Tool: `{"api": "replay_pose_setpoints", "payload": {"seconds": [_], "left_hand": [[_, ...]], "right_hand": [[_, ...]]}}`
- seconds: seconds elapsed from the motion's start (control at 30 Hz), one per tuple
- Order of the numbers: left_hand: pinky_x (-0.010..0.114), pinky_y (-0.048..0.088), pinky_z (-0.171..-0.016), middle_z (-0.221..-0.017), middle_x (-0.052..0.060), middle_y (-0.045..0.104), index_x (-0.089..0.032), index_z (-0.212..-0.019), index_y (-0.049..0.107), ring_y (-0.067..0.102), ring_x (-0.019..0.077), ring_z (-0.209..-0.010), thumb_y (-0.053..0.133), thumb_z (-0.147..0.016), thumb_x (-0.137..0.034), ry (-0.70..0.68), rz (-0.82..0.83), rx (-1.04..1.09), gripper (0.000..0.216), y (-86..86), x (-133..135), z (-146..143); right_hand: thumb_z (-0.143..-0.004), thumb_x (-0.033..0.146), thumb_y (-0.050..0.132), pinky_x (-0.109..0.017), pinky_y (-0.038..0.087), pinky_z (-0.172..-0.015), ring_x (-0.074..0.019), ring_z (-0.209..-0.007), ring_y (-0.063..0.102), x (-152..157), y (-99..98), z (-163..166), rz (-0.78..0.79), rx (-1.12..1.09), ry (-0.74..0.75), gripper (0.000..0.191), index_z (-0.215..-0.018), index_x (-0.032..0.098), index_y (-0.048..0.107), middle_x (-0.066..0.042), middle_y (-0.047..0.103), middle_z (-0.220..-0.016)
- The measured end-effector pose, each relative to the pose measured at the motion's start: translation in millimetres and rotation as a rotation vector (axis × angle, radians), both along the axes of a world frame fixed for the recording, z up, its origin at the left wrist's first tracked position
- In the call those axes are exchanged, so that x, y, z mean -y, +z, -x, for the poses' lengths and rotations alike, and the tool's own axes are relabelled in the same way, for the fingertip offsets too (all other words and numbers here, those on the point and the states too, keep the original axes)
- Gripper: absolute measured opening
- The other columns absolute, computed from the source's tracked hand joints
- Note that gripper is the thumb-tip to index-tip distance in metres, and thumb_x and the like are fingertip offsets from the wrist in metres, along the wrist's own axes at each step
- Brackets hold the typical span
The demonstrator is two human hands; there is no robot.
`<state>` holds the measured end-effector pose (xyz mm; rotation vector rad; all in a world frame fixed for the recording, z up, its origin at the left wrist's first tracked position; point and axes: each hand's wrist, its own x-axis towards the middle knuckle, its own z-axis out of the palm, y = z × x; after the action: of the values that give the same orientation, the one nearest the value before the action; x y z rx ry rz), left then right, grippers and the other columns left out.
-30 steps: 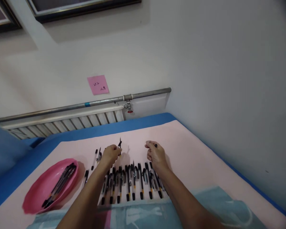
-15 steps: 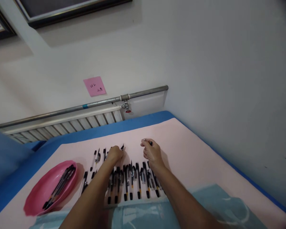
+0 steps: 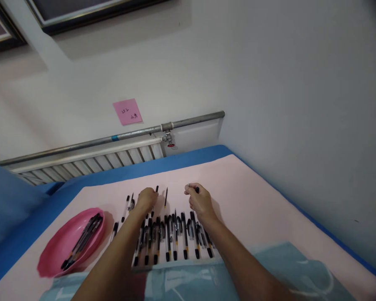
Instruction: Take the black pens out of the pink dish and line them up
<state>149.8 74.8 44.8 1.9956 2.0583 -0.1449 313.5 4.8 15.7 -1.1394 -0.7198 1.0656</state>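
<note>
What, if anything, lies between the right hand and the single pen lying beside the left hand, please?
Nothing visible: only bare pink cloth separates the right hand, pinching a small black piece, from that pen. The row of pens lies nearer the person.

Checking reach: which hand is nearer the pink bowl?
Left. The left hand is among the pens right of the pink bowl; the right hand, pinching a black cap, is farther right.

- The left hand (image 3: 146,200) covers the far ends of several pens (image 3: 174,236); whether its fingers grip one cannot be told.
- The right hand (image 3: 199,200) closes on a small black piece (image 3: 196,189), mostly hidden; cap or pen end, unclear.
- The sticky note (image 3: 128,111) bears writing too small to read.
</note>
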Motion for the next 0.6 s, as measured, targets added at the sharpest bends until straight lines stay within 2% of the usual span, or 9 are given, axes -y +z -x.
{"api": "replay_pose_setpoints", "payload": {"seconds": [0.43,0.6], "left_hand": [[0.035,0.048,-0.076,-0.102,0.007,0.058,-0.013,-0.104,0.055,0.058,0.0175,-0.089,0.052,-0.084,-0.032,0.027,0.005,-0.045,0.028,-9.7,-13,-8],[0.034,0.045,-0.077,-0.097,0.01,0.062,-0.011,-0.096,0.059,0.059,0.019,-0.09,0.048,-0.085,-0.036,0.016,-0.079,-0.055,0.03,-1.9,-5,-6]], "right_hand": [[-0.066,0.03,0.052,-0.025,0.039,-0.058,-0.0133,-0.058,0.051,0,0.7,8,-0.06,0.424,-0.002,0.011,-0.063,0.02,0.056,0.001,0.06,-0.061],[-0.068,0.03,0.049,-0.025,0.039,-0.061,-0.0131,-0.059,0.05,3,2.5,11,-0.065,0.523,0.032,0.013,-0.065,0.019,0.056,0.002,0.058,-0.061]]}}
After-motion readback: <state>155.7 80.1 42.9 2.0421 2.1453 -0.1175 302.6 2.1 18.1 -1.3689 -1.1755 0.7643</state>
